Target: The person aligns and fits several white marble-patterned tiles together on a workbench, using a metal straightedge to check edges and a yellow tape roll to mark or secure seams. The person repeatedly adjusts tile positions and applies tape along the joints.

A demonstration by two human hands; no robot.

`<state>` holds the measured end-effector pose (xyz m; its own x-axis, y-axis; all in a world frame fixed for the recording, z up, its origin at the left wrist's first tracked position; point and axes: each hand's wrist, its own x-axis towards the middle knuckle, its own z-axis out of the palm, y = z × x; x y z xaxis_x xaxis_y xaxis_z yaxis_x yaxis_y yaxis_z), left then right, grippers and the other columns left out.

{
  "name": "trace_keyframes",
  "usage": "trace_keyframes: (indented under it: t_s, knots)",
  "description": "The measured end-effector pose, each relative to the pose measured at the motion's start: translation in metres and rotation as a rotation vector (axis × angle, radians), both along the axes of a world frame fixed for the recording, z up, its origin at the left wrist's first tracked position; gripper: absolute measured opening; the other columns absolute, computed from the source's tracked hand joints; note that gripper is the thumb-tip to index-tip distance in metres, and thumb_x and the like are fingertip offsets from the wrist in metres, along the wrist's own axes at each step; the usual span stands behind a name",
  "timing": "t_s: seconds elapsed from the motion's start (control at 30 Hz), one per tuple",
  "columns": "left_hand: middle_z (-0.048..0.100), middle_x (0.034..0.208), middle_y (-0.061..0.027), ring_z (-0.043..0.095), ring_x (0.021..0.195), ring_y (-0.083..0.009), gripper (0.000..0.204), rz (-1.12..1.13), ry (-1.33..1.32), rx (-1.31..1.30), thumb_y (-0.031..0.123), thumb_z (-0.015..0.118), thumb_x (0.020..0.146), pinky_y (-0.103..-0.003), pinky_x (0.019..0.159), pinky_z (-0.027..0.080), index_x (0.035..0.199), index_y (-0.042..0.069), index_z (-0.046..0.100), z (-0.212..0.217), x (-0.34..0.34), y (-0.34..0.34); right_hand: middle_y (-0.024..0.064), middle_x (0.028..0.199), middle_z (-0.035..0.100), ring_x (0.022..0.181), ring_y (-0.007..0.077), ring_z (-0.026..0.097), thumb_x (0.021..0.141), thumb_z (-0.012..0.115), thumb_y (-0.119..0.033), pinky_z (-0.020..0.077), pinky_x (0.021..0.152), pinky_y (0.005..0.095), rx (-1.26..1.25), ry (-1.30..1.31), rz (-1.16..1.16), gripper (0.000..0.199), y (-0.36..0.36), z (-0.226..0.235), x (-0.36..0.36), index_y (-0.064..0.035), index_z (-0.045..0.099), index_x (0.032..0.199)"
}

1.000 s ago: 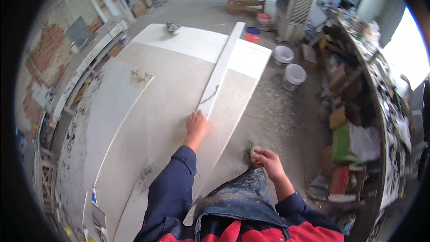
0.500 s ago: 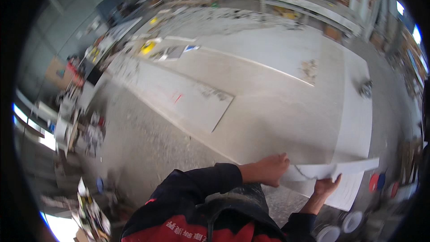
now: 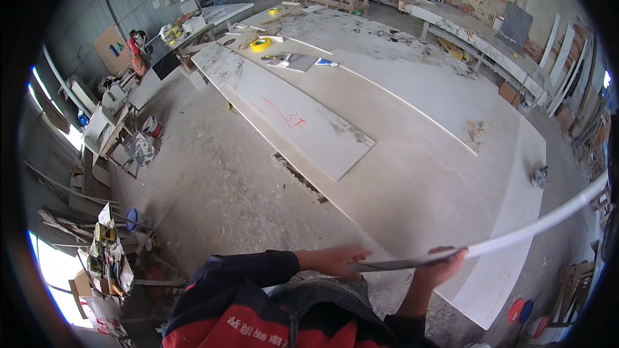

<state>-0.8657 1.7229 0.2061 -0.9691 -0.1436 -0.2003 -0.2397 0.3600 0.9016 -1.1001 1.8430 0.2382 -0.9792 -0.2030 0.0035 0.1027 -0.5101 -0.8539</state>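
Observation:
A long, pale strip (image 3: 535, 227) runs from in front of me out to the right edge, rising toward that side; it bends in the fisheye picture. At its darker left end, my left hand (image 3: 334, 260) is closed on the strip, with the fingertips partly hidden. Farther along, my right hand (image 3: 440, 270) grips it from below, fingers lying over the far side. Both hands are above the near corner of a large, pale worktable (image 3: 412, 187). Beyond my left hand lies a flat panel (image 3: 303, 116) with red marks.
On the far part of the table are a yellow tape roll (image 3: 260, 44), a grey tile piece (image 3: 302, 62) and a blue-and-white tube (image 3: 327, 62). A small metal tool (image 3: 539, 177) sits at the right edge. Cluttered benches and a bucket (image 3: 152, 127) stand at left.
The strip has turned from showing its broad face to nearly edge-on, and its right part now reaches higher. Both hands have shifted left with it. My view has swung too.

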Motion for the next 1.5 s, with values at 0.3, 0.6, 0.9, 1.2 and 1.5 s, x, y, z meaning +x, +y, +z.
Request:
trace_keyframes:
  t_s: [0.3,0.6,0.9,1.2,1.5]
  knots:
    - [0.046,0.152,-0.0175,0.047,0.138,-0.0272,0.08,0.193,0.805,0.409,0.049,0.058,0.101,-0.041,0.116,0.036,0.158,0.001,0.029,0.143,0.11,-0.162,0.0001,0.074,0.06,0.07,0.0102,0.055,0.102,0.055,-0.031,0.0436,0.062,0.0307,0.026,0.224,0.832,0.033,-0.18,-0.025,0.246,-0.0041,0.06,0.082]
    - [0.058,0.128,-0.014,0.062,0.113,-0.0305,0.115,0.637,0.974,0.729,0.085,0.051,0.084,-0.047,0.102,0.048,0.157,0.0,0.026,0.107,0.353,-0.255,0.0301,0.143,0.051,0.133,0.0408,0.052,0.101,0.059,-0.029,0.0422,0.109,0.0452,0.265,0.826,0.996,0.065,-0.343,0.054,0.398,0.0085,0.037,0.15]
    - [0.054,0.135,-0.0162,0.058,0.121,-0.0289,0.118,0.708,0.894,0.471,0.09,0.041,0.083,-0.045,0.102,0.048,0.157,-0.001,0.025,0.128,0.4,-0.274,0.0362,0.156,0.033,0.151,0.0415,0.028,0.099,0.045,-0.066,0.0202,0.125,0.04,-0.351,1.141,0.414,0.099,-0.634,0.458,0.499,0.018,0.028,0.15]
    - [0.036,0.159,-0.0226,0.042,0.142,-0.0391,0.12,0.955,1.075,0.398,0.092,0.032,0.083,-0.055,0.112,0.039,0.159,0.0,0.023,0.142,0.447,-0.365,0.0323,0.162,0.023,0.153,0.043,0.018,0.098,0.039,-0.069,0.0139,0.125,0.0495,-0.439,1.288,0.438,0.101,-0.691,0.433,0.633,0.012,0.023,0.155]
    - [0.035,0.161,-0.0179,0.035,0.147,-0.0377,0.084,1.045,1.626,0.286,0.062,0.045,0.101,-0.061,0.119,0.029,0.16,0.005,0.023,0.139,0.566,-0.437,0.037,0.164,0.002,0.153,0.0517,0.001,0.097,0.022,-0.077,0.0068,0.12,0.0687,-0.284,1.548,1.13,0.109,-0.614,0.111,0.765,0.0115,0.008,0.157]
